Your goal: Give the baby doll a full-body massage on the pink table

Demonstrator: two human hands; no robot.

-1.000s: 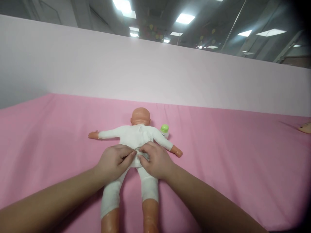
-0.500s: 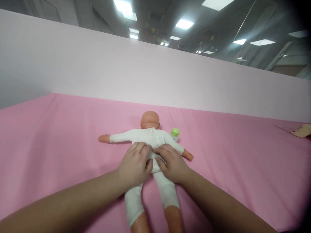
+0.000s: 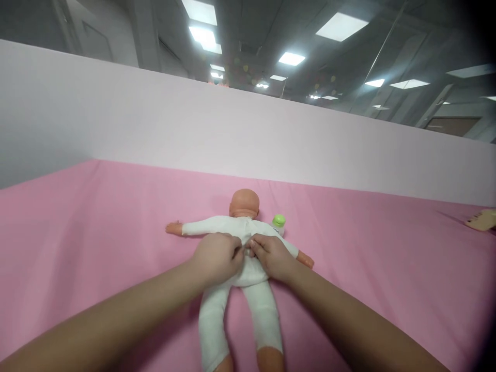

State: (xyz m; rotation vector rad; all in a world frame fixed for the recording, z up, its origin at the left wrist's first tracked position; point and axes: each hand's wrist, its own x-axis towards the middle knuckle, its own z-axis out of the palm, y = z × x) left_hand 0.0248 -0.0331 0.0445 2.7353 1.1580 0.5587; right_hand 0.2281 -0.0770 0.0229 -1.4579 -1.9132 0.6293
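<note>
A baby doll (image 3: 245,202) lies face down on the pink sheet (image 3: 96,232), head away from me, dressed in a white one-piece suit (image 3: 236,299). My left hand (image 3: 217,257) rests on the middle of the doll's back with its fingers curled and pinching the white cloth. My right hand (image 3: 272,255) mirrors it from the other side, fingertips pinched on the same spot of the suit. The two hands touch over the doll's back. Both doll arms stretch out sideways, and its bare lower legs reach the bottom edge of the picture.
A small bottle with a green cap (image 3: 278,222) stands just right of the doll's head. A pale comb-like object (image 3: 482,219) lies at the far right edge. A pale pink wall (image 3: 194,124) rises behind the sheet.
My hands have moved up from the doll's bottom to the middle of its back, and the suit now covers the doll's seat. The view has shifted a little.
</note>
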